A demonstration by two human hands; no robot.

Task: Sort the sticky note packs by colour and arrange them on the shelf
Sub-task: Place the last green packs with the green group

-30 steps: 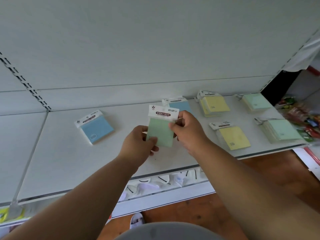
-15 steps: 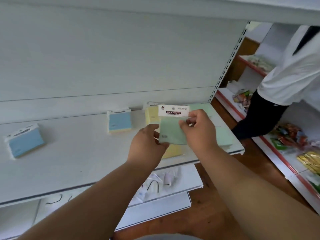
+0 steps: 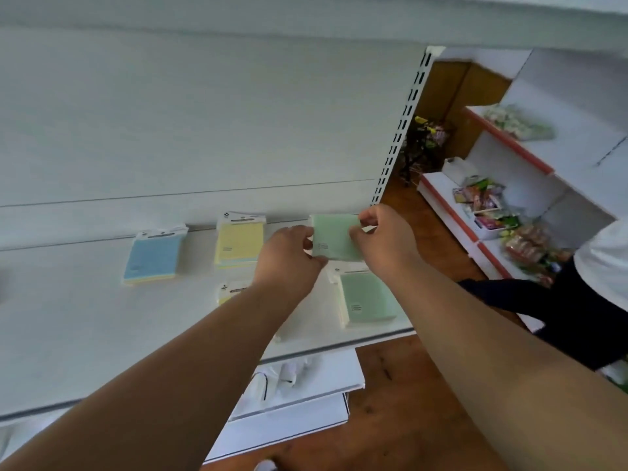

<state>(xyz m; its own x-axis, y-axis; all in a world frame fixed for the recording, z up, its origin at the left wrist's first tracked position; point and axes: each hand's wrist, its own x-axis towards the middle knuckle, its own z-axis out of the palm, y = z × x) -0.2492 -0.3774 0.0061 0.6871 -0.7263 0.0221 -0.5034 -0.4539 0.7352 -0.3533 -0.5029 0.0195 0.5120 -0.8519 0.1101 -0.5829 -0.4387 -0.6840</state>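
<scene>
I hold a green sticky note pack [image 3: 334, 236] at the back right corner of the white shelf [image 3: 85, 334]. My left hand [image 3: 289, 258] pinches its left edge and my right hand [image 3: 385, 237] pinches its right edge. Another green pack [image 3: 368, 299] lies just in front; a yellow pack [image 3: 239, 240] and a blue pack [image 3: 153, 254] lie to the left.

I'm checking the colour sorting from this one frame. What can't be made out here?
- Head view: front yellow pack is mostly hidden by the left hand and forearm; only its header shows.
- Green pack, held by both hands: its header is covered by the right hand, and whether it touches the shelf is unclear.
- Print on every pack is too blurred to read.
- Shelf's left end is cut off by the frame edge.
</scene>
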